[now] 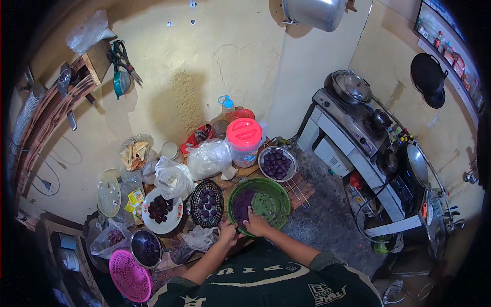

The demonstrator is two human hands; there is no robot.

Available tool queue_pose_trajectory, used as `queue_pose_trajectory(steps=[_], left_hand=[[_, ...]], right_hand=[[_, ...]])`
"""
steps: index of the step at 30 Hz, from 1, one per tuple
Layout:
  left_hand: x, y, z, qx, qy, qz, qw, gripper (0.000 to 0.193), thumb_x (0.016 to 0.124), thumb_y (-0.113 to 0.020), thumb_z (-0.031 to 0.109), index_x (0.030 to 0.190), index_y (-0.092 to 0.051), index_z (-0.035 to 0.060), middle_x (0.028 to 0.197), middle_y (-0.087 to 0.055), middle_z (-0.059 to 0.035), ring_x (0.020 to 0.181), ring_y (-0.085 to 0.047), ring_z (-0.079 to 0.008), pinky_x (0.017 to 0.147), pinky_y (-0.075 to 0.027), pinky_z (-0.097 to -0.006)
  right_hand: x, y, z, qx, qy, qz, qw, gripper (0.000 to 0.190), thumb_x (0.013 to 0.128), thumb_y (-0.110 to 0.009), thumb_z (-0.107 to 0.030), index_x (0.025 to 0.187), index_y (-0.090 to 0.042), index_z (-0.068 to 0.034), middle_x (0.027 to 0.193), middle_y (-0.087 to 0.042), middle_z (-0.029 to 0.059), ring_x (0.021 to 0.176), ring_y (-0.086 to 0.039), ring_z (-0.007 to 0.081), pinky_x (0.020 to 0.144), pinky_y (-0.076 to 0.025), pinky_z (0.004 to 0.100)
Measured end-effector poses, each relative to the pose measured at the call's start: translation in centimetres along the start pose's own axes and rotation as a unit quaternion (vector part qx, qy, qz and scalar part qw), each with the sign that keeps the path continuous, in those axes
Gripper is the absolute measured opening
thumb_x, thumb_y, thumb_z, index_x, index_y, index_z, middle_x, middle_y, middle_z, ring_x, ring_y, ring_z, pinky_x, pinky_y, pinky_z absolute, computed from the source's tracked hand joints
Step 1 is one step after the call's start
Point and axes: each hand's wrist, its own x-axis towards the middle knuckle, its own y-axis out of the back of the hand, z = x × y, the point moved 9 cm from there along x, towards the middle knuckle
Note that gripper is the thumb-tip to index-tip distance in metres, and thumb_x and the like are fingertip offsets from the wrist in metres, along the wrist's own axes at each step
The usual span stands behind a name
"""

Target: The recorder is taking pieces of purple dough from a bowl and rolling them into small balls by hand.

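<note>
A green plastic basin [274, 192] stands on the wooden table in front of me, with purple dough [241, 203] spread along its left side. My left hand [229, 233] grips the basin's near rim. My right hand [256, 224] reaches over the rim, its fingers at the dough; whether they hold a piece is hard to tell. Behind the basin, a metal strainer [294, 169] holds purple balls [275, 164]. A black oval basket [207, 184] with more purple balls is just left of the basin. Farther left, dark cubes or balls lie on a floral white plate [150, 226].
Plastic bags [209, 157] and a red-lidded pitcher [244, 144] line the table's back. A pink basket [130, 276] and a metal-rimmed bowl [146, 248] sit at left. A gas stove [347, 119] stands on a tiled counter at right. A large pot [316, 13] hangs above.
</note>
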Motion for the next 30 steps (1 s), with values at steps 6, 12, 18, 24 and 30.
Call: queue_pose_trajectory(steps=[6, 12, 18, 24, 30], left_hand=[[0.7, 0.7, -0.6, -0.033, 0.001, -0.003, 0.999, 0.029, 0.086, -0.04, -0.001, 0.112, -0.051, 0.0054, 0.109, -0.057, -0.0138, 0.096, -0.06, -0.0311, 0.073, -0.055, -0.0543], [0.0, 0.1, -0.3, -0.015, 0.028, -0.011, 0.999, 0.033, 0.09, -0.037, 0.0, 0.121, -0.047, 0.0066, 0.122, -0.052, -0.0136, 0.11, -0.053, -0.0324, 0.085, -0.048, -0.0588], [0.1, 0.0, -0.2, -0.061, 0.05, -0.024, 0.997, 0.033, 0.089, -0.039, -0.001, 0.121, -0.047, 0.0055, 0.123, -0.052, -0.0146, 0.109, -0.054, -0.0335, 0.085, -0.048, -0.0604], [-0.1, -0.3, -0.1, -0.074, 0.056, -0.02, 0.995, 0.037, 0.089, -0.037, -0.002, 0.124, -0.045, 0.0054, 0.125, -0.051, -0.0147, 0.113, -0.052, -0.0334, 0.086, -0.046, -0.0613], [0.3, -0.3, -0.1, -0.082, 0.026, -0.041, 0.995, 0.03, 0.089, -0.037, -0.001, 0.117, -0.045, 0.0035, 0.116, -0.053, -0.0174, 0.105, -0.056, -0.0362, 0.081, -0.048, -0.0634]], right_hand=[[-1.2, 2.1, -1.8, -0.018, -0.021, -0.023, 0.999, 0.075, 0.09, -0.042, -0.03, 0.139, -0.004, 0.012, 0.12, -0.047, 0.0342, 0.105, -0.052, 0.0448, 0.098, -0.034, 0.0525], [-0.1, 1.1, -0.1, -0.057, 0.022, 0.022, 0.998, 0.08, 0.079, -0.05, -0.016, 0.141, -0.005, 0.007, 0.095, -0.06, 0.0319, 0.082, -0.06, 0.0441, 0.08, -0.046, 0.0474], [0.0, 1.7, -0.2, -0.058, 0.089, 0.08, 0.991, 0.09, 0.068, -0.053, -0.007, 0.143, -0.004, 0.004, 0.09, -0.062, 0.0277, 0.08, -0.061, 0.0418, 0.078, -0.048, 0.0463], [-0.3, 2.3, -1.2, -0.094, 0.045, 0.042, 0.994, 0.093, 0.066, -0.055, -0.007, 0.144, -0.005, 0.002, 0.083, -0.062, 0.028, 0.077, -0.061, 0.0415, 0.074, -0.048, 0.0468], [-0.3, 2.2, -1.5, -0.099, 0.061, 0.027, 0.993, 0.092, 0.066, -0.055, -0.007, 0.144, -0.008, 0.002, 0.08, -0.062, 0.0272, 0.074, -0.061, 0.0407, 0.07, -0.048, 0.0469]])
